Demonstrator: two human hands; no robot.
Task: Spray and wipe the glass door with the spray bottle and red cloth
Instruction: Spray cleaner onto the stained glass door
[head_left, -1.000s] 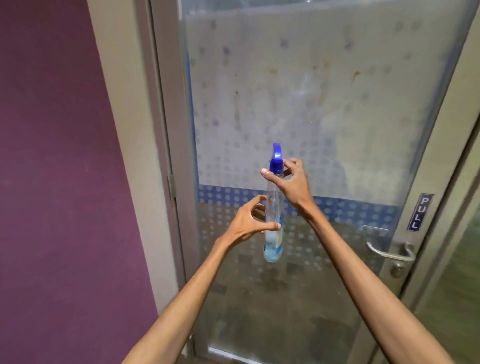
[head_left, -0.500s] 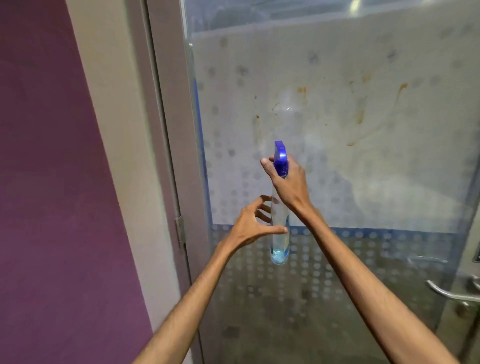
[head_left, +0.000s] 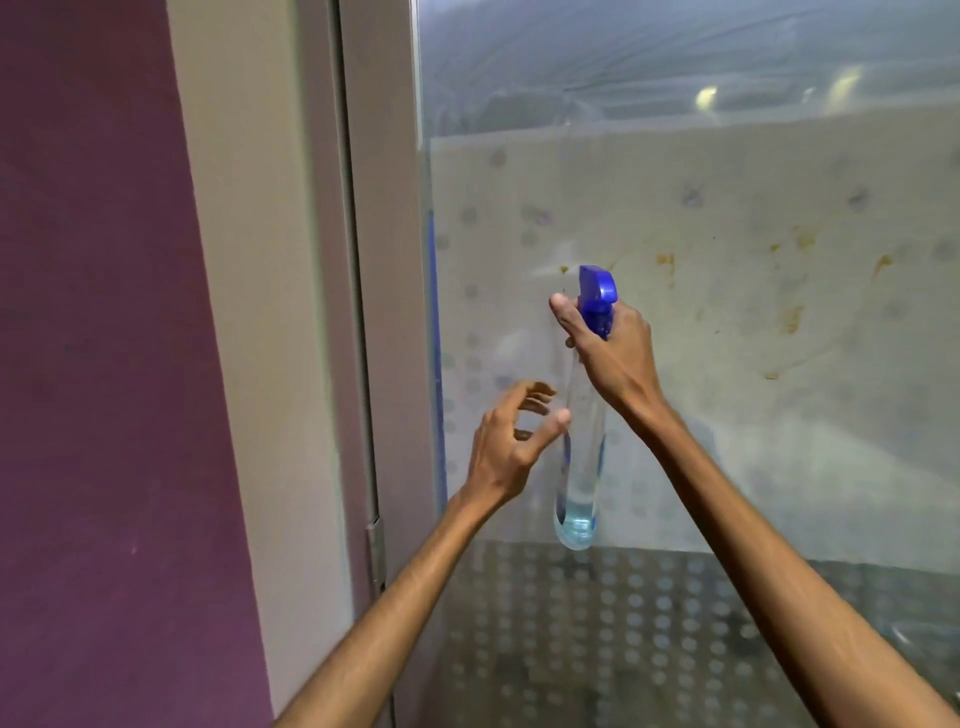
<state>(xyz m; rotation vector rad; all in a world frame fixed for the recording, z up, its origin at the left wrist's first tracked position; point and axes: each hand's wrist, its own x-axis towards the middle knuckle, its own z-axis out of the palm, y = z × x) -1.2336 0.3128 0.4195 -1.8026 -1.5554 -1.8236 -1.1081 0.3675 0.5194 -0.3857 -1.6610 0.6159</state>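
A clear spray bottle (head_left: 582, 467) with a blue trigger head hangs upright in front of the glass door (head_left: 727, 312); a little bluish liquid sits at its bottom. My right hand (head_left: 608, 353) grips its neck just under the blue head, nozzle toward the glass. My left hand (head_left: 511, 434) hovers beside the bottle's body with fingers spread, the thumb tip at or near the bottle. The frosted, dotted glass carries several orange-brown stains to the right of the bottle. No red cloth is in view.
The door's grey frame (head_left: 384, 312) and a hinge (head_left: 376, 540) stand left of the glass. A beige jamb and a purple wall (head_left: 93, 364) fill the left side.
The view has tilted up and right, so the door handle and PULL sign have left the frame. My right hand has raised the bottle toward the stained glass; my left hand has loosened off the bottle's body.
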